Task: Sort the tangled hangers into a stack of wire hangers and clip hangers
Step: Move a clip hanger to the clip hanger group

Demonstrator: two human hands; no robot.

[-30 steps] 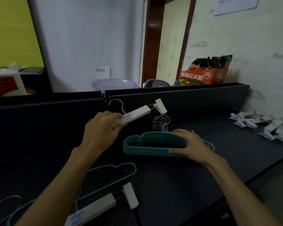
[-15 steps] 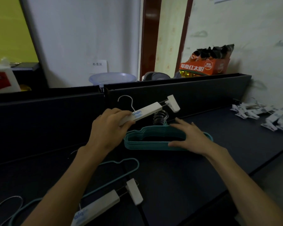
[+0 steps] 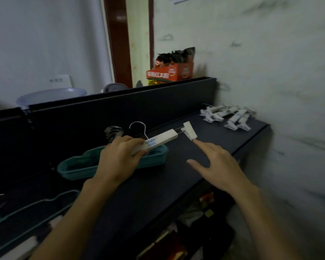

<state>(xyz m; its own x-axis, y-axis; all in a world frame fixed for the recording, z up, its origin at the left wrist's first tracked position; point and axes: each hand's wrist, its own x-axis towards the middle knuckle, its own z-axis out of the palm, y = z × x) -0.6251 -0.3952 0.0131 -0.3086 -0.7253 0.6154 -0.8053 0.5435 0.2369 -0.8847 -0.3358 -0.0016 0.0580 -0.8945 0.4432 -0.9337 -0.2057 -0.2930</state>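
Observation:
My left hand grips a white clip hanger by its bar and holds it above the dark table, its metal hook up and one white clip at its right end. My right hand hovers open just right of it, the index fingertip close under that clip. Behind my left hand lies a stack of teal wire hangers with their metal hooks bunched at the back. A pile of white clip hangers lies at the table's far right corner. A single teal wire hanger lies at the lower left.
The dark table has a raised black back panel and ends at a wall on the right. An orange snack box and a pale plastic basin sit beyond the panel. Clutter shows under the table's front edge.
My right hand has lifted off the teal stack and moved right, toward the clip. My left hand has carried the white clip hanger to the right. The view has swung right.

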